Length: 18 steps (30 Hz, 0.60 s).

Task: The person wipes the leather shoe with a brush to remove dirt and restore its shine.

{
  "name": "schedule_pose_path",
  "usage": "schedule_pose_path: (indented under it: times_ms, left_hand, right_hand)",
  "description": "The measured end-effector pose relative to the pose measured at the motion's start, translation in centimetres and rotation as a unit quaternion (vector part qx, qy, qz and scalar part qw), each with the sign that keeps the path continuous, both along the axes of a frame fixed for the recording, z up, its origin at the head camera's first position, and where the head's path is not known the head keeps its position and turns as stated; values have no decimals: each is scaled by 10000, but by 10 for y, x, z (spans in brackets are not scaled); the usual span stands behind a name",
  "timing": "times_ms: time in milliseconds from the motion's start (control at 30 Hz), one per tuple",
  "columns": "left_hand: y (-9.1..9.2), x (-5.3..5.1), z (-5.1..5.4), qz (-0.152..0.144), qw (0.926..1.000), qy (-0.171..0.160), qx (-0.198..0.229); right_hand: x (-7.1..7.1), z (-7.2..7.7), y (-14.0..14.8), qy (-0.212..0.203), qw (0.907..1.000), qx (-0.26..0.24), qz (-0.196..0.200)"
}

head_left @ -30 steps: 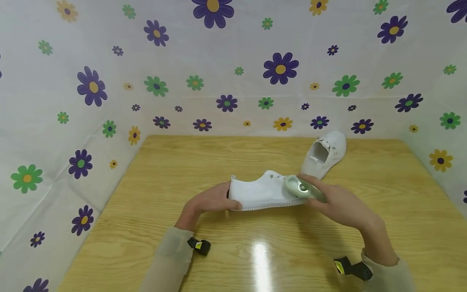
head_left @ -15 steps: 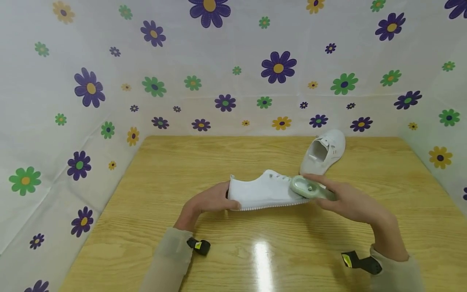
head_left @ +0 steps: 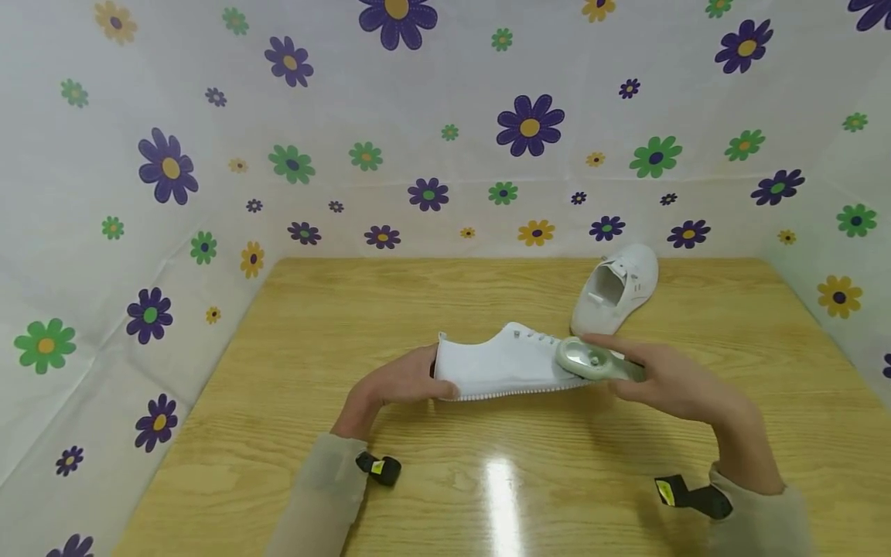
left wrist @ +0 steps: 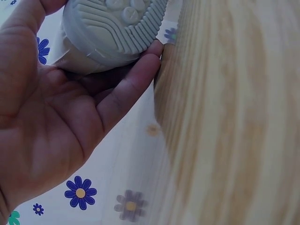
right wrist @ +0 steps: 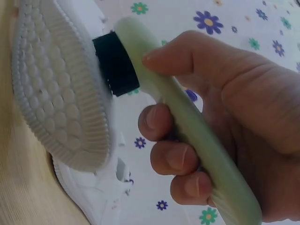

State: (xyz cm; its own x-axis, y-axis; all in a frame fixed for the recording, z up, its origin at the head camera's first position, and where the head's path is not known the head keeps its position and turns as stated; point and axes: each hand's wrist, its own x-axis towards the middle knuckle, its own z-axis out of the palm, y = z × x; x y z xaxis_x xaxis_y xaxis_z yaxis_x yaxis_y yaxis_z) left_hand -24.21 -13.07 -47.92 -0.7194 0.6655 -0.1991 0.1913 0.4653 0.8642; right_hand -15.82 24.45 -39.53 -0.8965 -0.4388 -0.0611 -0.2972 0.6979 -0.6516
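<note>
A white shoe (head_left: 494, 367) is held on its side edge above the table, heel to the left, with its ridged sole (right wrist: 56, 93) showing in the right wrist view. My left hand (head_left: 407, 379) grips it at the heel; in the left wrist view the left hand (left wrist: 61, 108) cups the heel end of the sole (left wrist: 122, 28). My right hand (head_left: 671, 383) holds a pale green brush (head_left: 585, 360). In the right wrist view, the right hand (right wrist: 225, 103) has its fingers curled round the handle, and the dark bristles (right wrist: 116, 63) touch the shoe's side near the toe.
A second white shoe (head_left: 616, 290) lies at the back right of the wooden table (head_left: 362, 302), behind the brush. A flowered white cloth (head_left: 445, 93) stands behind the table and along both sides. Black straps with small devices sit at both wrists.
My right hand has moved the brush slightly to the right along the shoe towards the toe. The left hand keeps its grip on the heel, nearly still.
</note>
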Motion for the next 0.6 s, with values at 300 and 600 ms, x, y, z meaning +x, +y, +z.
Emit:
schedule_pose_path:
  times_ms: [300,600]
  left_hand:
    - [0,0,0,51,10000,-68,19]
    - [0,0,0,-28,10000,17,-10]
  right_hand:
    - [-8,-5,-14,197,9994,197,-188]
    - [0,1,17,22,9998,-138,-138]
